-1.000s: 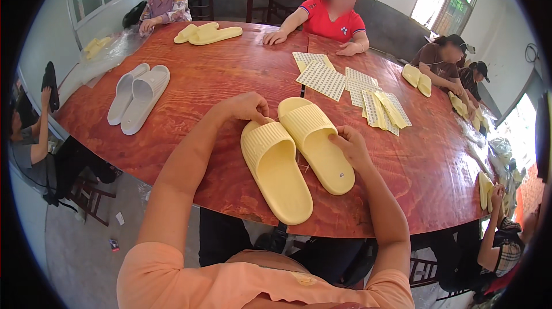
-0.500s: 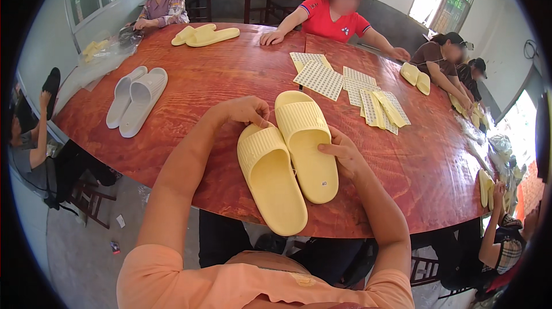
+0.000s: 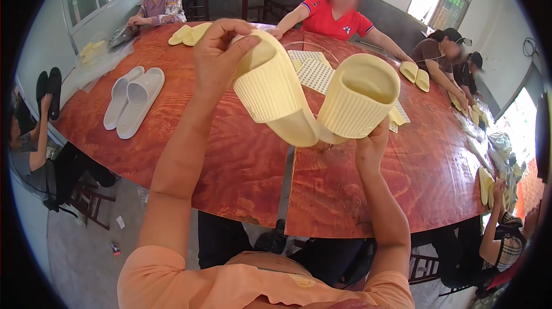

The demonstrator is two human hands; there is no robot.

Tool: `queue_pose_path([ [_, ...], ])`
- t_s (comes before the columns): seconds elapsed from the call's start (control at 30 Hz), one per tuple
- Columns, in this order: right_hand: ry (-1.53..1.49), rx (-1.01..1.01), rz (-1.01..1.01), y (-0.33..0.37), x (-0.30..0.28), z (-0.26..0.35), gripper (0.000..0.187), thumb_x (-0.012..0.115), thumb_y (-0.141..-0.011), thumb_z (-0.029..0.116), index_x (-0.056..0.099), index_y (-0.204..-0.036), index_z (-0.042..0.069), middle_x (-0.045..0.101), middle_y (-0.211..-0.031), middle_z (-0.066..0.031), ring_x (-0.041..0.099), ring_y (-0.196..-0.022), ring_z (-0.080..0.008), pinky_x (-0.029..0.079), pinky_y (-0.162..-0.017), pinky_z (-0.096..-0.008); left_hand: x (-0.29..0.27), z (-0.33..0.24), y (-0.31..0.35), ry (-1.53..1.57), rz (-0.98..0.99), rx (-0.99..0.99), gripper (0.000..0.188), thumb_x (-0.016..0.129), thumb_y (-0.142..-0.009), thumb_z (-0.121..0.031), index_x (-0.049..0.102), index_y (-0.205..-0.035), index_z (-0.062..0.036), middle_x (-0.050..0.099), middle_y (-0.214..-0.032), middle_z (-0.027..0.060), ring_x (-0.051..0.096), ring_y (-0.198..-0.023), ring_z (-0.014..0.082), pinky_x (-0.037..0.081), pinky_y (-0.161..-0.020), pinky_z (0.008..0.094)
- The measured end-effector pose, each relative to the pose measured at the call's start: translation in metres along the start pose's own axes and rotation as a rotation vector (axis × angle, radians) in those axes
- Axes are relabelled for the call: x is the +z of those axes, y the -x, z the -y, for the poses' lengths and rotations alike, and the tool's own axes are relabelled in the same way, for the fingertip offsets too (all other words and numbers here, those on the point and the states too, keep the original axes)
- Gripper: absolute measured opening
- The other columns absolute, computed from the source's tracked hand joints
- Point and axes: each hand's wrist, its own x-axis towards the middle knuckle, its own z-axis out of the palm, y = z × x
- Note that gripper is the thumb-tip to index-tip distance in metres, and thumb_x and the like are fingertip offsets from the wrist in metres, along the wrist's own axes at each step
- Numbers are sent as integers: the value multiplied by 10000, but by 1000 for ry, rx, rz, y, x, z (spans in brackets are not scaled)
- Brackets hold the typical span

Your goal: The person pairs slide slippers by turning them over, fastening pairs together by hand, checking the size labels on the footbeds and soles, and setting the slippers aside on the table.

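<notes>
I hold a pair of pale yellow slide slippers up above the table. My left hand grips the end of the left slipper, thumb over its edge; this slipper tilts steeply, its ribbed strap facing me. Beneath the right slipper is my right hand, its fingers partly hidden behind the strap. That slipper is tipped so its opening shows above the strap. The two slippers' lower ends meet in the middle. Behind them lie sheets of small printed stickers, partly covered by the slippers.
On the reddish wooden table, light grey slippers lie to the left. More yellow slippers lie at the far left and far right. Several co-workers sit around the edge. Clear plastic bags lie far left. A seam crosses the tabletop.
Both hands have raised the yellow slippers off the table and turned them so the strap ends tip toward me. My left hand rose most; my right moved slightly right and beneath its slipper.
</notes>
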Motion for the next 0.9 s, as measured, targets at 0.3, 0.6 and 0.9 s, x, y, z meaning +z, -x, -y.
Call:
queue_pose_path([
  [0.3, 171, 323, 185, 21, -2, -37, 471, 705, -845, 6, 499, -1269, 4, 642, -1180, -96, 619, -1063, -167, 502, -916, -305, 23, -33, 14, -297, 166, 312, 189, 711, -789, 57, 637, -944, -22, 650, -990, 67, 618, -938, 141, 491, -841, 269],
  [0.6, 94, 494, 224, 18, -6, -38, 490, 718, -830, 17, 520, -1278, 15, 646, -1189, -71, 614, -1077, -162, 473, -965, -313, 32, 2, 27, -8, 126, 10, 384, 699, -849, -29, 549, -1202, -30, 559, -1199, 69, 554, -1081, 146, 467, -910, 283],
  [0.9, -127, 519, 146, 16, -10, -43, 490, 717, -829, 18, 527, -1281, 19, 646, -1193, -69, 618, -1080, -171, 477, -974, -327, 63, 45, 81, 261, 205, -135, 914, 786, -806, -152, 194, -1490, -26, 406, -1400, 121, 440, -1280, 198, 407, -1041, 338],
])
